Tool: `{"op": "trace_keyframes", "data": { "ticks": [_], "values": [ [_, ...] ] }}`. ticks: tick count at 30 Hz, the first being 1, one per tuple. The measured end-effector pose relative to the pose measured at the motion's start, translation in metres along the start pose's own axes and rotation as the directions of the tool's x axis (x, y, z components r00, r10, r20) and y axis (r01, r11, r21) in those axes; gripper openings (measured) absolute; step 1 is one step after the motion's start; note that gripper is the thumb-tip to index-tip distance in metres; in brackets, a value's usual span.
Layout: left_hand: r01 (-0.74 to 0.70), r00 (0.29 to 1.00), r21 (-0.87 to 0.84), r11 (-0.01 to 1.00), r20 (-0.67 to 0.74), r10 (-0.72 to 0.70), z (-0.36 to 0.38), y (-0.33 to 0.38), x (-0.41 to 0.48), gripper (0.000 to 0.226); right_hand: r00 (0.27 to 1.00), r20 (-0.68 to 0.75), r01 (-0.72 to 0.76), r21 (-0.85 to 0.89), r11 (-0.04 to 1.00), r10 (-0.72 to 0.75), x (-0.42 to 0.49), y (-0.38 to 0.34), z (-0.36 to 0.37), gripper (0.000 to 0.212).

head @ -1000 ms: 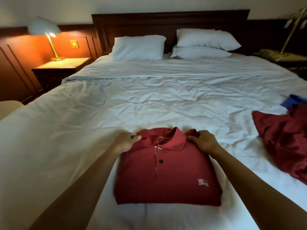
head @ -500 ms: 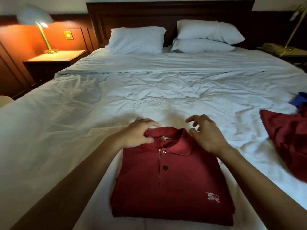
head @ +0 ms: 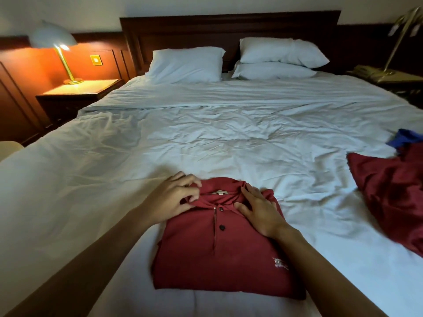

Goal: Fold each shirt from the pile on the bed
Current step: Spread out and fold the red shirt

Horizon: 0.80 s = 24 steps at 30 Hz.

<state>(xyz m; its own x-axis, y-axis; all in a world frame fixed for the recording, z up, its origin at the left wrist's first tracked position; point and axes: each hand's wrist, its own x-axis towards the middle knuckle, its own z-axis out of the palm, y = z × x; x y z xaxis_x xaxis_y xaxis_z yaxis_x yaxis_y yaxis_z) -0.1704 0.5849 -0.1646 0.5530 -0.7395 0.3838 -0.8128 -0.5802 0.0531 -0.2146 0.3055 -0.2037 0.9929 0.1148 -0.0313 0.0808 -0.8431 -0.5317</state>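
Now my left hand point(head: 174, 199) pinches the collar of the folded red polo shirt point(head: 219, 259), which lies on the bed point(head: 206, 138) close to me; my right hand point(head: 259, 212) presses flat, fingers straight, on its shoulder; unfolded shirts point(head: 393, 195) lie far right.

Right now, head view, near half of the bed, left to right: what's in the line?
Left hand → polo collar, which it pinches → right hand, lying flat on the folded polo → unfolded red shirt. Blue garment skipped: it sits within the red shirt's span.
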Motion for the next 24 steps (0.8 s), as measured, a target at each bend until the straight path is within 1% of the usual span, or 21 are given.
{"op": "trace_keyframes", "data": {
  "ticks": [2, 3, 4, 5, 7, 9, 10, 11, 14, 15, 16, 18, 20, 21, 22, 23, 24],
  "values": [
    [0.063, 0.996, -0.048, 0.997, 0.068, -0.060, 0.001, -0.003, -0.016, 0.012, 1.000, 0.014, -0.005, -0.011, 1.000, 0.006, 0.001, -0.001, 0.001, 0.068],
    [0.125, 0.987, -0.110, 0.986, 0.115, -0.112, -0.001, -0.003, -0.021, 0.005, 1.000, 0.011, -0.004, -0.011, 1.000, 0.004, 0.001, -0.001, 0.001, 0.068],
    [0.207, 0.971, -0.187, 0.960, 0.159, -0.178, -0.003, -0.002, -0.024, 0.008, 1.000, 0.005, -0.002, -0.009, 1.000, 0.002, 0.001, -0.001, 0.002, 0.068],
    [0.300, 0.947, -0.281, 0.911, 0.200, -0.251, -0.007, 0.002, -0.025, 0.010, 1.000, -0.002, 0.003, -0.007, 1.000, -0.003, 0.000, -0.001, 0.002, 0.067],
    [0.479, 0.877, -0.458, 0.749, 0.226, -0.423, -0.009, 0.008, -0.016, 0.019, 1.000, -0.020, 0.005, 0.001, 1.000, -0.005, -0.001, 0.000, 0.002, 0.066],
    [0.617, 0.761, -0.529, 0.582, 0.211, -0.614, -0.007, 0.012, 0.000, 0.024, 0.998, -0.061, 0.006, 0.035, 0.999, -0.004, -0.003, 0.002, 0.003, 0.064],
    [0.680, 0.692, -0.521, 0.516, 0.224, -0.686, -0.003, 0.013, 0.008, 0.023, 0.996, -0.089, 0.008, 0.060, 0.998, -0.003, -0.004, 0.002, 0.004, 0.062],
    [0.739, 0.631, -0.472, 0.480, 0.235, -0.739, 0.002, 0.012, 0.014, 0.027, 0.993, -0.115, 0.012, 0.087, 0.996, -0.002, -0.005, 0.002, 0.004, 0.060],
    [0.890, 0.451, -0.204, 0.407, 0.277, -0.848, 0.015, 0.008, 0.030, 0.057, 0.987, -0.161, 0.007, 0.156, 0.988, 0.018, -0.007, 0.002, 0.005, 0.053],
    [0.906, 0.422, -0.132, 0.401, 0.292, -0.858, 0.018, 0.008, 0.035, 0.067, 0.984, -0.177, 0.011, 0.177, 0.984, 0.021, -0.007, 0.002, 0.005, 0.050],
    [0.907, 0.418, -0.079, 0.414, 0.303, -0.857, 0.021, 0.008, 0.039, 0.072, 0.980, -0.196, 0.020, 0.194, 0.981, 0.019, -0.007, 0.002, 0.005, 0.048],
    [0.885, 0.449, -0.024, 0.465, 0.310, -0.838, 0.022, 0.010, 0.046, 0.068, 0.970, -0.243, 0.042, 0.235, 0.971, 0.017, -0.004, 0.004, 0.004, 0.043],
    [0.865, 0.483, -0.026, 0.500, 0.310, -0.819, 0.022, 0.007, 0.050, 0.063, 0.960, -0.265, 0.002, 0.311, 0.950, 0.085, 0.003, 0.005, 0.001, 0.042],
    [0.866, 0.482, -0.031, 0.500, 0.320, -0.815, 0.020, 0.005, 0.051, 0.063, 0.958, -0.250, -0.049, 0.345, 0.937, 0.142, 0.009, 0.005, -0.002, 0.044],
    [0.866, 0.477, -0.017, 0.499, 0.326, -0.816, 0.018, 0.000, 0.053, 0.062, 0.954, -0.232, -0.101, 0.343, 0.934, 0.188, 0.017, 0.003, -0.006, 0.048],
    [0.864, 0.471, 0.015, 0.504, 0.333, -0.817, 0.016, -0.004, 0.056, 0.058, 0.954, -0.213, -0.140, 0.304, 0.942, 0.211, 0.025, 0.002, -0.009, 0.052],
    [0.856, 0.476, 0.038, 0.516, 0.335, -0.813, 0.015, -0.007, 0.058, 0.048, 0.957, -0.192, -0.168, 0.244, 0.955, 0.218, 0.034, -0.001, -0.012, 0.053]
  ]
}}
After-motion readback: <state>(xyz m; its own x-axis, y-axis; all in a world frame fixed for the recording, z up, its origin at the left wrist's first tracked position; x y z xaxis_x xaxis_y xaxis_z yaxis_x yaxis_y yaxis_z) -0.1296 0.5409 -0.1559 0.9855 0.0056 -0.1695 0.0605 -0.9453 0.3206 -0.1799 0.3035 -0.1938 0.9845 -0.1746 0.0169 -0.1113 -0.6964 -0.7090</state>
